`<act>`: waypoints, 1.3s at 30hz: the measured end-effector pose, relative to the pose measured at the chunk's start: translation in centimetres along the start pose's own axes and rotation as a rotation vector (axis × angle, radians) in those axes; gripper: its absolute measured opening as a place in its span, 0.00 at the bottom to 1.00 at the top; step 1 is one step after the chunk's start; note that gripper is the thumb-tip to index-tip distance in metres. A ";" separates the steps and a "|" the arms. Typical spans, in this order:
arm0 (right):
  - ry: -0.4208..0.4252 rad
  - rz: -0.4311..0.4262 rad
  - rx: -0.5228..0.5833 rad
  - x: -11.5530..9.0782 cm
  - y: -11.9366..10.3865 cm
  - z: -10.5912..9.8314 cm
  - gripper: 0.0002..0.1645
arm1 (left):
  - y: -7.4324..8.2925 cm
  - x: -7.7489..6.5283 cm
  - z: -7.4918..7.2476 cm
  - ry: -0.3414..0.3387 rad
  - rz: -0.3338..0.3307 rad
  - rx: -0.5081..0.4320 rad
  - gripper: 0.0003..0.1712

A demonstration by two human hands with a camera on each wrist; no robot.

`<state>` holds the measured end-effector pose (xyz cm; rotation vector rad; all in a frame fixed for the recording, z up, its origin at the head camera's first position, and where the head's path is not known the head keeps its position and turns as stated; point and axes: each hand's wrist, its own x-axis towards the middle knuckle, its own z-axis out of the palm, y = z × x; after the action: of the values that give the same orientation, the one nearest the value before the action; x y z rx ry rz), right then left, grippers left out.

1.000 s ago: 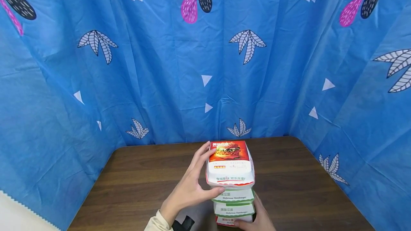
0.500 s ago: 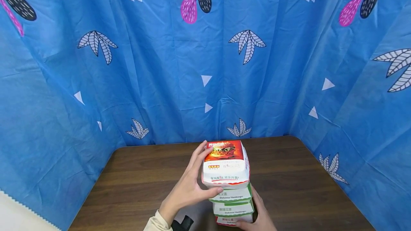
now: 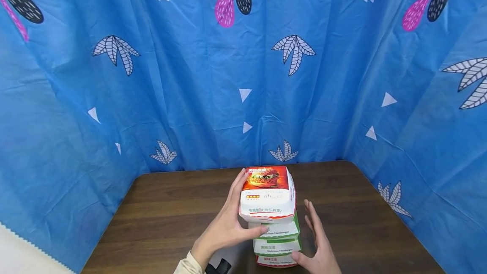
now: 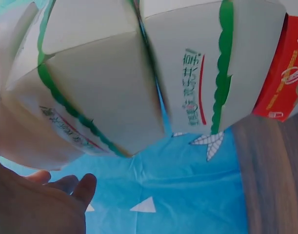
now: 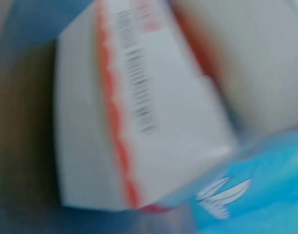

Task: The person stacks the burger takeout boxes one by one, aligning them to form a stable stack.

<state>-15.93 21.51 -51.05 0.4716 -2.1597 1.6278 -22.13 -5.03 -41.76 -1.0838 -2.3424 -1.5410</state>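
Note:
Several cardboard hamburger boxes stand in one stack near the front of the table. The top box (image 3: 266,206) has a red burger picture on its lid and juts a little left of those below. Green-edged boxes (image 3: 276,247) make up the middle, over a red-edged bottom box (image 3: 275,261). My left hand (image 3: 226,223) holds the top box, fingers along its left side and thumb across the front by the box below. Just right of the stack, my right hand (image 3: 321,246) has its fingers extended, thumb near the bottom box. The right wrist view shows a blurred box (image 5: 168,107) close up.
The dark wooden table (image 3: 167,219) extends to both sides of the stack. A blue patterned curtain (image 3: 205,96) hangs behind it and along both sides. Below my left wrist is a black strap or device (image 3: 218,267).
The top box and the one beneath shifted slightly left in the first half second. My right hand then came off the lower boxes and moved right, its fingers spreading.

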 end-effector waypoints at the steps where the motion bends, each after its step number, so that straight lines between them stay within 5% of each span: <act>1: -0.010 0.026 -0.006 0.2 -0.6 0.0 0.68 | 0.0 0.0 0.1 -0.004 0.006 0.005 0.71; 10: -0.029 0.225 -0.110 0.3 -3.4 1.2 0.67 | 0.1 -0.3 1.3 -0.020 0.089 0.077 0.72; 20: 0.032 0.176 -0.219 0.3 -2.9 1.9 0.69 | 0.1 -0.1 1.9 -0.037 0.089 0.107 0.71; 39: 0.020 0.226 -0.157 0.5 -3.3 1.6 0.76 | -0.3 -0.9 0.5 0.028 0.001 0.139 0.73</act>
<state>-14.94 19.04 -48.40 0.1683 -2.3742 1.5489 -21.55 -5.10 -42.61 -1.0242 -2.3892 -1.3602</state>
